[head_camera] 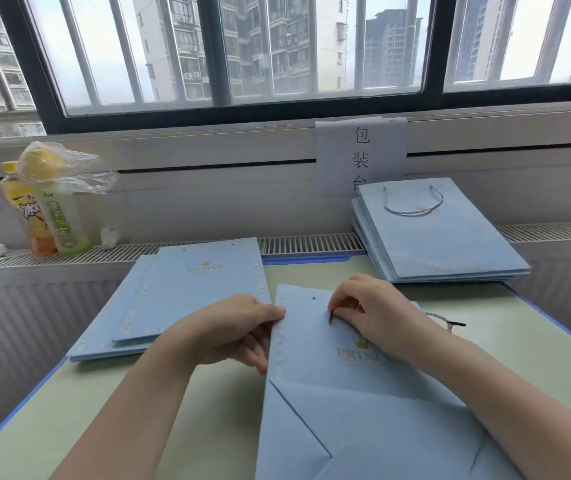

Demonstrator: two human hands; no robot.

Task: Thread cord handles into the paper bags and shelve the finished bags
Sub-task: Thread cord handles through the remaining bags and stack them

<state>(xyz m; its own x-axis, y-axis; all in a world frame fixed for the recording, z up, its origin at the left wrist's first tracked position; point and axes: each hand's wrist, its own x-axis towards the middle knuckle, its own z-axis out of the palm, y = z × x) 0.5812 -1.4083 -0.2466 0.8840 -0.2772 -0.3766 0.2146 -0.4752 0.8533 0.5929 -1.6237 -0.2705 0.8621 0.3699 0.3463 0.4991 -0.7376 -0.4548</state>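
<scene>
— Where's the bag you're working on?

— The light blue paper bag (315,344) lies flat on the green worktop (69,410), at about 6 o'clock in my view, mouth end pointing away from me. My left hand (228,332) grips its left edge, thumb on top and fingers curled beneath. My right hand (369,313) pinches the dark tip of the cord handle (331,318) against the bag's face, near its top edge. One punched hole (314,298) shows just beside it, toward 11 o'clock from the tip.

— And the rest of the cord?

— It trails out past my right wrist toward 3 o'clock, and its other dark tip (457,324) rests on the worktop.

— The other bags?

— A stack of unthreaded bags (187,292) lies at 10 o'clock, touching nothing in my hands. A stack of finished bags (440,237), the top one showing its cord loop, leans at 1 o'clock on the radiator grille below a paper sign (360,147). Two drink bottles (48,216) under a plastic wrapper stand at 10 o'clock, further back by the window.
</scene>
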